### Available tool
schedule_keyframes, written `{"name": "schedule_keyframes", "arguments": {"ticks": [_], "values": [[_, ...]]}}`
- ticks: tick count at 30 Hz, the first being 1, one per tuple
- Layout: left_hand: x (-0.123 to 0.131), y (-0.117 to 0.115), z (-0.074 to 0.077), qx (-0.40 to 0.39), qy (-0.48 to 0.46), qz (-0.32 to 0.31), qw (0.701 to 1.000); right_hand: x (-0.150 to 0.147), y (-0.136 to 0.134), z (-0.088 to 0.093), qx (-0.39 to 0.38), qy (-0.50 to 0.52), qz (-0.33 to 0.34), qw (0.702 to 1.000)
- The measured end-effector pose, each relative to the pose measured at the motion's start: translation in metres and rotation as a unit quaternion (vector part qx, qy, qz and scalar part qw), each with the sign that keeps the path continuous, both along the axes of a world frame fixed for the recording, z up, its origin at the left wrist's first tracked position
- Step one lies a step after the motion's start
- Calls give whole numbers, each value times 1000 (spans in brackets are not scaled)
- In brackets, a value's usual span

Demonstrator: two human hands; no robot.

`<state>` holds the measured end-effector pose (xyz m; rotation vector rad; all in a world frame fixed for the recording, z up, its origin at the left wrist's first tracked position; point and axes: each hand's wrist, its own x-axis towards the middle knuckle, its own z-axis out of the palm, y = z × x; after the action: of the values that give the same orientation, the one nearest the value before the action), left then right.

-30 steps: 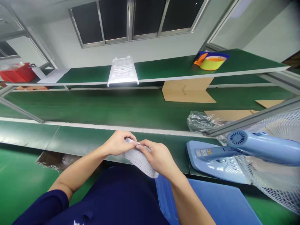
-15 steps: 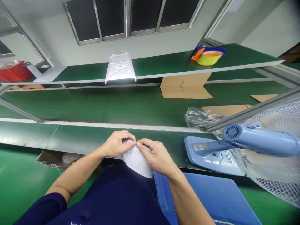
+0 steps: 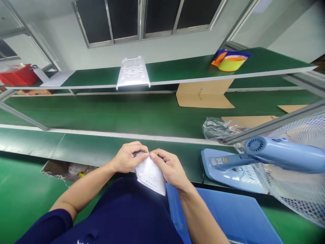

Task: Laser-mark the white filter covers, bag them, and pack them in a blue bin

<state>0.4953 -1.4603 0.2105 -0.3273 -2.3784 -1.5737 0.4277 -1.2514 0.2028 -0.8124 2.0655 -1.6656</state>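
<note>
A white printed paper sheet [image 3: 151, 176] hangs between my two hands, just above the near edge of the green bench and in front of my body. My left hand [image 3: 130, 157] pinches its upper left edge between thumb and fingers. At the top right, my right hand [image 3: 169, 167] grips the same sheet with the thumb pressed on it. The thumb tips of both hands nearly meet at the top of the paper. Small print and boxes cover its visible face; the top edge is hidden by my fingers.
A blue fan [image 3: 281, 154] stands on the bench at right, above a blue bin [image 3: 225, 206]. Clear plastic wrap [image 3: 215, 128] and folded cardboard [image 3: 203, 95] lie behind. On the upper shelf sit a white plastic panel [image 3: 133, 73], tape roll [image 3: 232, 63] and red bin [image 3: 20, 75].
The paper's lower part has shifted and looks flatter, with its printed boxes facing me more. Both hands keep their hold. The whole view has moved slightly.
</note>
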Motion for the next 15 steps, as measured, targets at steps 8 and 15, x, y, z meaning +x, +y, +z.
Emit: {"name": "schedule_keyframes", "arguments": {"ticks": [8, 15], "values": [[-1, -4, 2, 135, -151, 19, 979, 1, -6, -1, 94, 73, -35, 992], [5, 0, 0, 40, -103, 73, 991, 3, -1, -1, 112, 63, -16, 992]]}}
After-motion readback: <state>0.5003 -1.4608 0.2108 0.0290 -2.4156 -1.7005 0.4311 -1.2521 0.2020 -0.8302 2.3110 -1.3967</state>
